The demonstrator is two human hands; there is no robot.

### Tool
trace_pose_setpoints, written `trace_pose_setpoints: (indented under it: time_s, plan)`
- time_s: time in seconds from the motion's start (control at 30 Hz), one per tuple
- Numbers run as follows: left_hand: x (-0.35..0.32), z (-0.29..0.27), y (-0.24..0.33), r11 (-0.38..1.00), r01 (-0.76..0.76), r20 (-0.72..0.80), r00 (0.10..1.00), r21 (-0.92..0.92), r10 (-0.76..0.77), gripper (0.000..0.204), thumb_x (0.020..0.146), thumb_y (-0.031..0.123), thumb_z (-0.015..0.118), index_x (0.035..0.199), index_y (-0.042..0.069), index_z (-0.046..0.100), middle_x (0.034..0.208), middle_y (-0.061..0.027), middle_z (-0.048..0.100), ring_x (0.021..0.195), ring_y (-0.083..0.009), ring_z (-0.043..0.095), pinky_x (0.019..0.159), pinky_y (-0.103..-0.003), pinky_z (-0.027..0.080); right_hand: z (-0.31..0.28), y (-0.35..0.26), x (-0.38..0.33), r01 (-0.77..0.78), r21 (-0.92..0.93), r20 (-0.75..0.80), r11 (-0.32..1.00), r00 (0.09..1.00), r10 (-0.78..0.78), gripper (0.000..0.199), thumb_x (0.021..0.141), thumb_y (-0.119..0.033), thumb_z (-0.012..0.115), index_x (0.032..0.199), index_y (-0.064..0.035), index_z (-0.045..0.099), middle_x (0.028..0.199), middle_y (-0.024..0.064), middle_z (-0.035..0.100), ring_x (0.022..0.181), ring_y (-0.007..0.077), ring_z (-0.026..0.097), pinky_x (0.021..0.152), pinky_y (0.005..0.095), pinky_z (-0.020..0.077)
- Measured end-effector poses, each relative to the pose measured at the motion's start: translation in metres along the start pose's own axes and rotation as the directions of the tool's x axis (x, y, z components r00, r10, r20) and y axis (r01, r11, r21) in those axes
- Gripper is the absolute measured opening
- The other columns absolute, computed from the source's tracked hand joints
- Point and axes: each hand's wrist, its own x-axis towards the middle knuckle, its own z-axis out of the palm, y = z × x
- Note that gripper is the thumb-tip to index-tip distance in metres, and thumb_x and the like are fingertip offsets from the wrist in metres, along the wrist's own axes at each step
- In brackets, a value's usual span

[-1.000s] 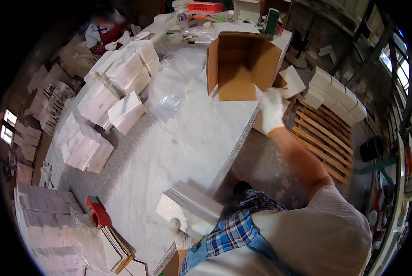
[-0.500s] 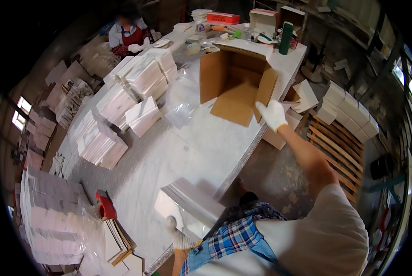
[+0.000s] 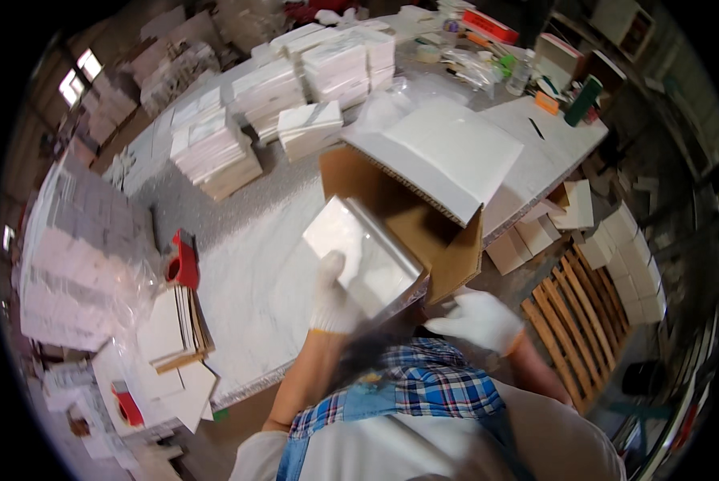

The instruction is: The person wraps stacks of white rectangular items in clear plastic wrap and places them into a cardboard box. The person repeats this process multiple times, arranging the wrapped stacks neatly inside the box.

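A stack of white tiles in clear plastic wrap is at the mouth of a brown cardboard box. My left hand, in a white glove, holds the stack with its thumb over the pale top face; its other fingers are partly hidden. The box lies on its side, opening toward me, with its white outer face upward. Just off the table edge, below the box's right flap, my gloved right hand has its fingers loosely stretched to the left and holds nothing visible.
Several tile stacks stand along the table's far left. A red tape dispenser is beside cardboard sheets at left. A green bottle stands at the back right corner. A wooden pallet lies on the floor at right.
My left hand has brought the tile stack from the near table edge up to the box. My right hand has left the flap and moved closer to my body. The view has shifted.
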Motion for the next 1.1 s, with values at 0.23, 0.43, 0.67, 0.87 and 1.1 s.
trace_pose_setpoints:
  time_s: [0.23, 0.43, 0.67, 0.87, 1.1]
  plan:
    - [0.017, -0.002, -0.018, 0.976, 0.011, 0.034, 0.999, -0.218, -0.004, 0.063, 0.086, 0.021, 0.076, 0.142, 0.005, 0.049, 0.131, -0.0159, 0.061, 0.122, -0.0373, 0.061, 0.107, -0.057, 0.051, -0.142, -0.045, 0.059, 0.063, -0.41, -0.58, 0.91, 0.752, -0.313, 0.043, 0.096, -0.028, 0.068, 0.13, -0.001, 0.067, 0.116, 0.0169, 0.072, 0.104, 0.0266, 0.069, 0.096, 0.0359, 0.0517]
    - [0.027, 0.016, -0.03, 0.991, 0.032, 0.052, 0.998, -0.131, -0.025, 0.043, 0.099, 0.014, 0.059, 0.139, 0.0, 0.049, 0.126, -0.018, 0.064, 0.112, -0.0327, 0.067, 0.098, -0.052, 0.058, -0.189, 0.039, 0.166, 0.077, -0.296, -0.298, 0.952, 0.94, -0.169, 0.066, 0.105, -0.049, 0.051, 0.152, -0.0017, 0.049, 0.154, 0.0188, 0.052, 0.143, 0.0286, 0.049, 0.118, 0.0363, 0.0341]
    - [0.05, 0.029, -0.056, 0.994, -0.042, -0.171, 0.983, 0.101, 0.059, 0.048, 0.097, 0.025, 0.063, 0.136, -0.001, 0.052, 0.115, -0.0125, 0.067, 0.089, -0.0233, 0.069, 0.082, -0.04, 0.062, -0.183, 0.058, 0.179, 0.18, -0.032, -0.205, 0.983, 0.962, -0.182, 0.066, 0.11, -0.049, 0.045, 0.15, 0.0027, 0.05, 0.15, 0.0135, 0.055, 0.136, 0.0229, 0.051, 0.116, 0.0331, 0.0359]
    - [0.128, 0.023, -0.109, 0.891, 0.104, -0.514, 0.844, 0.442, 0.157, 0.081, 0.078, 0.039, 0.08, 0.135, -0.008, 0.047, 0.12, -0.0235, 0.065, 0.105, -0.0343, 0.067, 0.091, -0.041, 0.055, -0.172, 0.049, 0.173, 0.159, -0.116, -0.261, 0.98, 0.948, -0.185, 0.056, 0.112, -0.036, 0.044, 0.151, 0.0045, 0.046, 0.152, 0.0119, 0.052, 0.137, 0.0212, 0.049, 0.116, 0.0324, 0.0362]
    - [0.27, -0.02, -0.196, 0.516, 0.294, -0.425, 0.892, 0.805, 0.155, 0.095, 0.067, 0.05, 0.081, 0.138, 0.0, 0.042, 0.138, -0.0201, 0.053, 0.128, -0.0371, 0.056, 0.107, -0.044, 0.048, -0.151, 0.026, 0.188, 0.19, -0.096, -0.252, 0.977, 0.945, -0.209, 0.056, 0.112, -0.035, 0.045, 0.152, 0.0044, 0.046, 0.154, 0.0117, 0.051, 0.138, 0.021, 0.049, 0.117, 0.0327, 0.0354]
